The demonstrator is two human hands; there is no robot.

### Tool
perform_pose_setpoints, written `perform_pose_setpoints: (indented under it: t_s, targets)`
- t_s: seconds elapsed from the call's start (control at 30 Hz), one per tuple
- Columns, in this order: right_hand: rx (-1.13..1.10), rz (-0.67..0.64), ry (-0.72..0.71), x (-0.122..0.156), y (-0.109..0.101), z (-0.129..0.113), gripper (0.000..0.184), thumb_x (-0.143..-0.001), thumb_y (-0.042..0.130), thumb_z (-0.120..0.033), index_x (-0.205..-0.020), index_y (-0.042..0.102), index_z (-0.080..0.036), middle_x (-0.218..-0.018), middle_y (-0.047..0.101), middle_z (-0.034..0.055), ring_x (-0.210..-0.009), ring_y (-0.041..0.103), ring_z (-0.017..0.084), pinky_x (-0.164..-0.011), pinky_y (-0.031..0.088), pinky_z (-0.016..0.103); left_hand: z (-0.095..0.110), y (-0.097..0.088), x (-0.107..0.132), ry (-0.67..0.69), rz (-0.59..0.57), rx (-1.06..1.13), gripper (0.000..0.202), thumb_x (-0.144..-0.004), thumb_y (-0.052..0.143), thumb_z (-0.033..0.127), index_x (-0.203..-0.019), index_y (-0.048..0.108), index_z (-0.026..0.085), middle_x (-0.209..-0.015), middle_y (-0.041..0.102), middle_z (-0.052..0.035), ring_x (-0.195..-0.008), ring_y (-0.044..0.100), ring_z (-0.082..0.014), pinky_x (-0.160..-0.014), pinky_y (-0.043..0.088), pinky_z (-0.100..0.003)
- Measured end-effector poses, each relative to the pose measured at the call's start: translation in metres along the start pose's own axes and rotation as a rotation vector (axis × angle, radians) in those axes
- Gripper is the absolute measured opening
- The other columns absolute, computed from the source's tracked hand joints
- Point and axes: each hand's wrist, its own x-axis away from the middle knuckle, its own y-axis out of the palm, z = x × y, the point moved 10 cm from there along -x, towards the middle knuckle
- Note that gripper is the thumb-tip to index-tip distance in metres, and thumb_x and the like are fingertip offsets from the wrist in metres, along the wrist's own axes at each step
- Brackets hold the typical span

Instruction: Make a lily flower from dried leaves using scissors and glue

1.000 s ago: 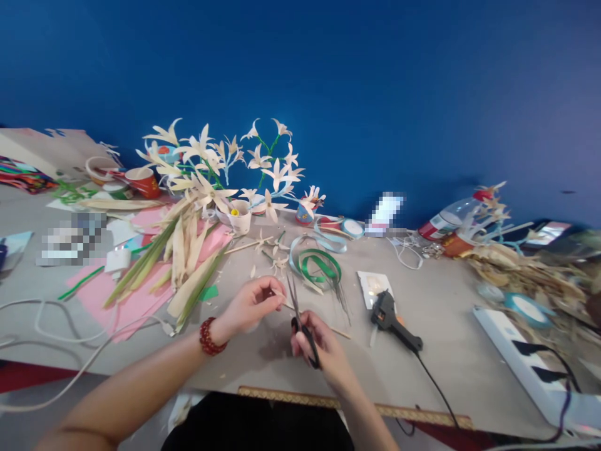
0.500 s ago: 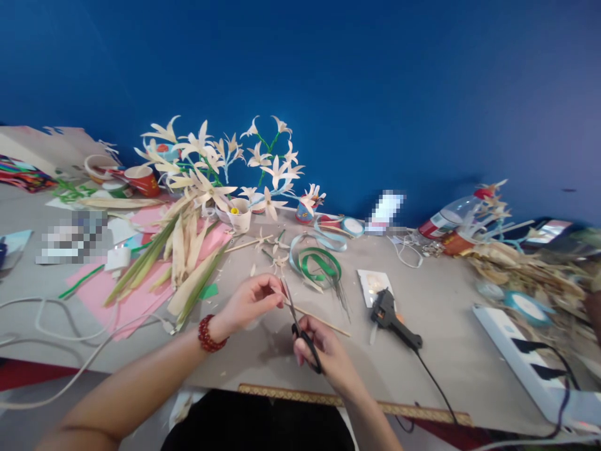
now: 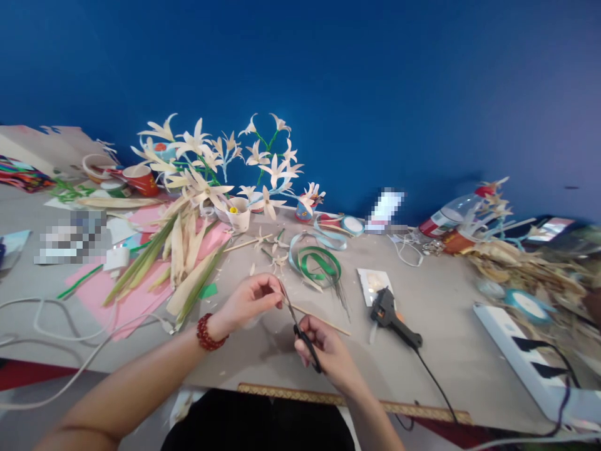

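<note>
My right hand is closed around the black handles of a pair of scissors, whose blades point up and to the left. The blade tips reach the fingertips of my left hand. Those fingers are pinched together, and whatever small piece they hold is too small to make out. A red bead bracelet circles my left wrist. Beyond my hands lie small pale husk flowers on thin stems and a coil of green ribbon. A thin wooden stick lies behind the scissors.
Corn husks on pink paper lie at left, with white cables. Husk flowers stand in cups at the back. A black glue gun lies right of my hands, near a power strip.
The scissors' blades have drawn closer together, and my right hand has shifted very slightly. My left hand stays nearly in place.
</note>
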Motion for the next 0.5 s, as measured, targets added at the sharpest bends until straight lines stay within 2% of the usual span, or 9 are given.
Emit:
perform_pose_setpoints:
  t_s: [0.5]
  targets:
    - [0.027, 0.017, -0.032, -0.0016, -0.0077, 0.0028, 0.042, -0.069, 0.076, -0.049, -0.071, 0.046, -0.02, -0.053, 0.044, -0.0086, -0.044, 0.038, 0.007, -0.043, 0.031, 0.018, -0.0033, -0.0002, -0.0014, -0.063, 0.011, -0.003, 0.026, -0.078, 0.07, 0.036, -0.072, 0.058, 0.013, -0.079, 0.064, -0.004, -0.066, 0.06, -0.0119, -0.067, 0.047, -0.025]
